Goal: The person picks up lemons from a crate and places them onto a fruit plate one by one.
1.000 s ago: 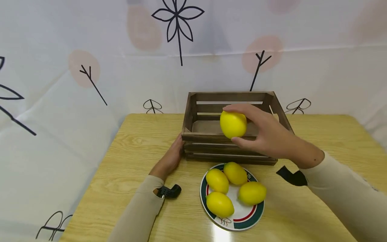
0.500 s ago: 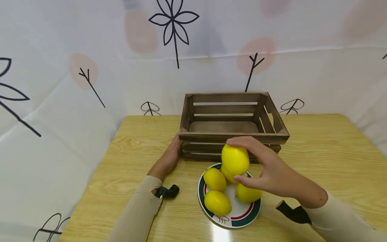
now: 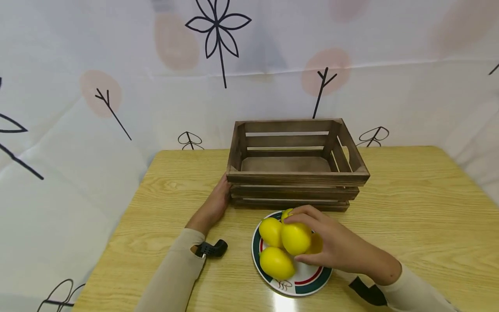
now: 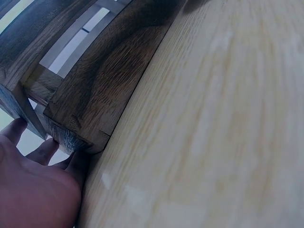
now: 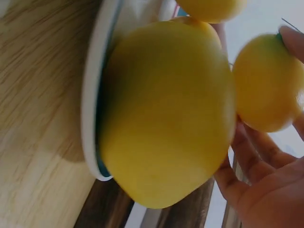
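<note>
My right hand (image 3: 331, 240) pinches a lemon (image 3: 296, 239) between thumb and fingers, low over the plate (image 3: 309, 287). Several other lemons (image 3: 277, 263) lie on that plate; the hand and held lemon partly cover some of them. In the right wrist view one plate lemon (image 5: 166, 114) fills the foreground, with the held lemon (image 5: 268, 83) to its right at the fingertips. At the left end of the slatted wooden crate (image 3: 298, 177), my left hand (image 3: 212, 206) rests against it. The left wrist view has its extended fingers (image 4: 45, 149) touching the crate's corner.
The crate's inside floor (image 3: 286, 164) is bare. It stands toward the back of the wooden table (image 3: 409, 195), just behind the plate. A white patterned cloth (image 3: 269, 95) hangs behind the table. Each sleeve has a black wrist mount (image 3: 212, 248).
My right hand has brought the lemon from above the crate's front edge down and toward me, over the plate. The left hand has stayed at the crate's left end. The view has shifted slightly.
</note>
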Demonstrator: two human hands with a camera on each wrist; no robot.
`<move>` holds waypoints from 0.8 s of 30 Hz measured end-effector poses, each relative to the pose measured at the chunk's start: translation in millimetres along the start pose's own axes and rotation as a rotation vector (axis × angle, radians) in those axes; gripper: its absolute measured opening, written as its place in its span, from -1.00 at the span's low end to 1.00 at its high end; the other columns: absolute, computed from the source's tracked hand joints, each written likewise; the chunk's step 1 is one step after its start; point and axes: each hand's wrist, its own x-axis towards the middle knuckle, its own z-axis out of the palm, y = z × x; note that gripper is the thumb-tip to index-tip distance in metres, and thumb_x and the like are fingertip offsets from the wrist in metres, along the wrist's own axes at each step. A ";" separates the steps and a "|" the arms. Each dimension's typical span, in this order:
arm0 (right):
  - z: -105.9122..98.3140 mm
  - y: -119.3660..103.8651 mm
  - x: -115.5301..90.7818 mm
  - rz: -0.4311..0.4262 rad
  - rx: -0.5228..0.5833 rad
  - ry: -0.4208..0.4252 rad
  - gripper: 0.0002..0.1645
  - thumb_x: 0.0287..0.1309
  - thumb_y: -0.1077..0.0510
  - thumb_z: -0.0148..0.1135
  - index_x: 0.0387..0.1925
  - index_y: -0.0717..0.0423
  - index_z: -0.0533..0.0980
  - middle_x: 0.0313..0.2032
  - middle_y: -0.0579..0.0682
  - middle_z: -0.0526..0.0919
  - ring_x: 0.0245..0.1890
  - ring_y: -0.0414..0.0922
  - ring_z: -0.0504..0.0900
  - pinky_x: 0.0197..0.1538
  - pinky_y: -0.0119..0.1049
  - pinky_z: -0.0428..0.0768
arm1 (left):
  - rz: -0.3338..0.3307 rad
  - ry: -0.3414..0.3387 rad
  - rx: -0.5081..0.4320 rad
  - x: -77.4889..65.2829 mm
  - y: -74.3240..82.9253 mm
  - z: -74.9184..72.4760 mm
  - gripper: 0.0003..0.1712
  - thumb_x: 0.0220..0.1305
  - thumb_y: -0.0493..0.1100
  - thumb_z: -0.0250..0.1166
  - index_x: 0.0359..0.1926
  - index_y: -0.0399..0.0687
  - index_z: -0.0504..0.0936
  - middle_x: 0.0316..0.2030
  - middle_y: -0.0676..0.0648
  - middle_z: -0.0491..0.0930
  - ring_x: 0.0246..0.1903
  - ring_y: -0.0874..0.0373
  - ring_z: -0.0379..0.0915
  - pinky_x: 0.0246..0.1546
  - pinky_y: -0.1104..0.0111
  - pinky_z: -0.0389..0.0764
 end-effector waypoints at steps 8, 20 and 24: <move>4.0 5.5 -3.1 -0.022 -0.065 -0.039 -0.25 -0.08 -0.16 0.59 0.17 -0.29 0.44 0.14 -0.29 0.41 0.11 -0.21 0.46 0.12 -0.05 0.64 | -0.046 0.008 0.019 -2.2 1.4 1.6 -0.33 0.63 0.02 -0.30 0.61 0.24 -0.29 0.61 0.01 -0.31 0.58 0.05 -0.42 0.57 0.07 -0.28; 15.6 11.1 -3.5 -0.054 -0.123 -0.048 -0.19 -0.14 -0.18 0.61 0.19 -0.34 0.44 0.11 -0.27 0.44 0.11 -0.19 0.43 0.11 0.04 0.55 | -0.017 0.012 0.024 -0.7 -1.3 3.0 -0.31 0.61 0.12 -0.26 0.61 0.27 -0.27 0.60 0.02 -0.30 0.58 0.04 -0.40 0.57 0.04 -0.28; 17.6 13.7 -1.2 -0.088 -0.174 -0.041 -0.16 -0.16 -0.18 0.63 0.20 -0.31 0.45 0.10 -0.24 0.46 0.12 -0.17 0.44 0.13 0.06 0.52 | -0.024 0.018 0.027 0.1 0.6 1.1 -0.32 0.61 0.12 -0.26 0.61 0.32 -0.25 0.60 0.04 -0.27 0.57 0.07 -0.39 0.57 0.06 -0.27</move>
